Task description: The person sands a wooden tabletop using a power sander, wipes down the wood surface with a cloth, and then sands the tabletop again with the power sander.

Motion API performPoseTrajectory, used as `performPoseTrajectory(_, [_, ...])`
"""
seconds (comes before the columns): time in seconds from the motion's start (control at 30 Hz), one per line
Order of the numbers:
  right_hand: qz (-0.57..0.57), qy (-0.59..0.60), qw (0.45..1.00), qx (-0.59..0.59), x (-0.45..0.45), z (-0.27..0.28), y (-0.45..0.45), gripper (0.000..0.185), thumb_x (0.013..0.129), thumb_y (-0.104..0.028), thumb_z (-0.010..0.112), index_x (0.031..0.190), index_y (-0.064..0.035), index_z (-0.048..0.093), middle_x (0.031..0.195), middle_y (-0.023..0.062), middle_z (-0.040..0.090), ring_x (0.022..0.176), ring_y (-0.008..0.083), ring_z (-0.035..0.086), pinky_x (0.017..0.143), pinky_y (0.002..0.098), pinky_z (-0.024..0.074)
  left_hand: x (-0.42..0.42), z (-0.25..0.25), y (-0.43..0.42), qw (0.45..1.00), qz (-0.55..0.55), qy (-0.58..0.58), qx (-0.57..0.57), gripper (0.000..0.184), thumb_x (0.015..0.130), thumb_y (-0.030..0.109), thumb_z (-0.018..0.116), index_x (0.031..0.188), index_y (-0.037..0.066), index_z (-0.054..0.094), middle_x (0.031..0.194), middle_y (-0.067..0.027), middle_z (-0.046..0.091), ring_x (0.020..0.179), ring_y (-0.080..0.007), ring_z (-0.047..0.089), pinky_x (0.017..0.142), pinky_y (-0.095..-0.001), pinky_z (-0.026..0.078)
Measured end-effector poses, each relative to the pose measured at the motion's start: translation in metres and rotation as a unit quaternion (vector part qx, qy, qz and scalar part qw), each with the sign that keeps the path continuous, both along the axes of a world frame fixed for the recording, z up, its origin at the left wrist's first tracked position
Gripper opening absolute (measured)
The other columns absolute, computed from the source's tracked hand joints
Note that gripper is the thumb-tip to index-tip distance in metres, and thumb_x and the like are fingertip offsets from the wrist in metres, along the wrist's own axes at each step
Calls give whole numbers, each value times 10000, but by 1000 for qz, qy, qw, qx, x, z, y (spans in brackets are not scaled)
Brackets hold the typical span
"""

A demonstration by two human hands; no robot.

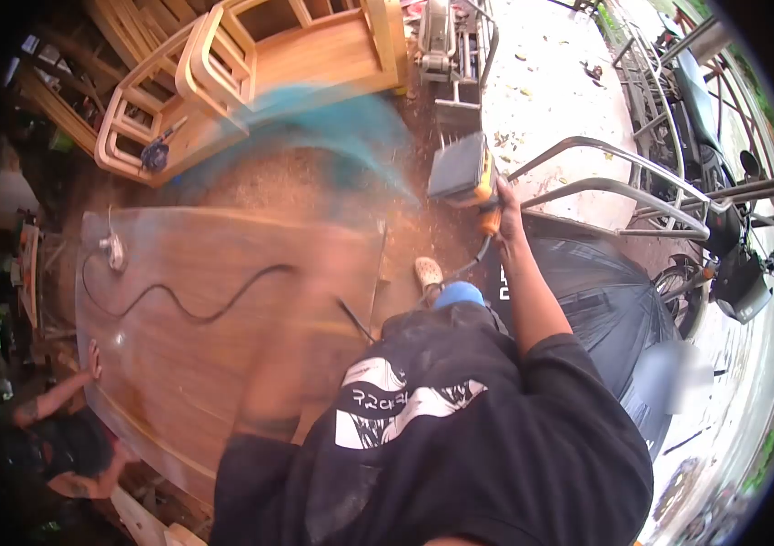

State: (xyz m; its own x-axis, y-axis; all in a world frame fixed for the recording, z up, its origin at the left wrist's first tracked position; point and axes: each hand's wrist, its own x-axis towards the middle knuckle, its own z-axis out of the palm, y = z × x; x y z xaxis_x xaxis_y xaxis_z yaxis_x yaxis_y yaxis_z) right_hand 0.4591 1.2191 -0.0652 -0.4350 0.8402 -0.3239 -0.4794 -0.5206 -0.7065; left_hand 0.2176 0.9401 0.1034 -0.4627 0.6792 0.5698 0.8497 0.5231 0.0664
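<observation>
My right hand [507,211] is wrapped round the orange grip of a power sander [462,173], which is held up beyond the table's right edge, its flat grey pad facing up and left. A black cord hangs from the grip. My left arm is smeared by motion over the wooden tabletop [187,300]. At its end my left hand [337,259] is a blur, and its fingers cannot be made out. A teal cloth [341,123], also blurred, sweeps through the air beyond the table. Whether my left hand holds it is unclear.
Wooden chair frames [214,73] stand at the back left. A black cable [164,289] snakes over the tabletop to a white plug [114,251]. Another person [73,446] rests a hand on the left edge. Right are a black umbrella [587,296], metal rails and a motorcycle [737,264].
</observation>
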Motion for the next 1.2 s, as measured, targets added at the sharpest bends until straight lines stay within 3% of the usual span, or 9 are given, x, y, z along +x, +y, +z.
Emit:
performPoseTrajectory(0.1, [58,-80,992,74,-5,-4,5,612,873,-355,651,1387,-74,476,1251,99,591,1075,219,612,918,357,499,65,-121,12,753,-154,-527,-362,440,883,248,585,1270,39,567,1212,-162,545,1072,-270,564,903,-426,488])
performPoseTrajectory(0.23, [97,-22,995,11,2,24,-14,512,936,-357,535,1361,-73,513,1196,98,638,1055,211,628,940,374,499,14,160,-4,777,277,-543,-160,464,949,381,554,1308,88,559,1141,-81,607,994,-194,603,829,-400,530])
performPoseTrajectory(0.27, [59,-15,998,8,-1,9,-9,504,934,-350,552,1347,-64,520,1137,86,658,1007,193,647,887,358,527,-78,78,-55,816,203,-485,239,427,937,396,587,1224,81,595,1013,-44,633,859,-179,620,733,-397,534])
performPoseTrajectory(0.33, [43,12,999,24,5,-3,-6,487,931,-333,566,1327,-53,527,1103,75,670,951,177,667,795,320,560,-162,136,-131,773,67,-452,441,351,902,349,636,1058,35,655,915,-61,660,803,-221,624,758,-330,492])
performPoseTrajectory(0.4, [59,41,997,17,9,0,-10,493,929,-311,574,1344,-58,495,1116,81,661,927,179,674,716,305,576,-184,208,-183,917,161,-70,358,353,913,347,613,1089,43,653,960,-79,666,832,-228,636,776,-342,499])
performPoseTrajectory(0.53, [64,55,996,-32,5,9,-14,474,930,-299,583,1329,-62,491,1078,74,667,829,173,684,575,287,579,-120,207,-140,783,412,401,239,367,935,344,567,1153,61,650,1052,-113,678,888,-243,660,812,-366,511])
performPoseTrajectory(0.63, [87,87,992,-6,-9,13,-12,466,935,-313,581,1319,-64,499,1049,63,672,794,166,681,581,279,575,-9,-14,-21,998,56,12,-8,383,951,341,532,1200,73,648,1121,-139,687,931,-255,678,839,-384,521])
performPoseTrajectory(0.7, [79,42,996,28,-12,25,-22,411,949,-351,562,1221,-42,567,972,39,684,781,155,673,686,285,572,28,-164,-18,765,-171,-497,-372,397,962,339,509,1232,82,646,1167,-156,693,959,-262,690,858,-396,527])
performPoseTrajectory(1.2, [-107,47,977,-181,71,-70,-85,288,921,-320,630,1127,-123,591,869,30,650,694,159,650,544,318,558,50,127,216,778,-295,-467,298,376,947,86,545,1305,-21,511,1217,-103,587,1111,-177,546,997,-330,420])
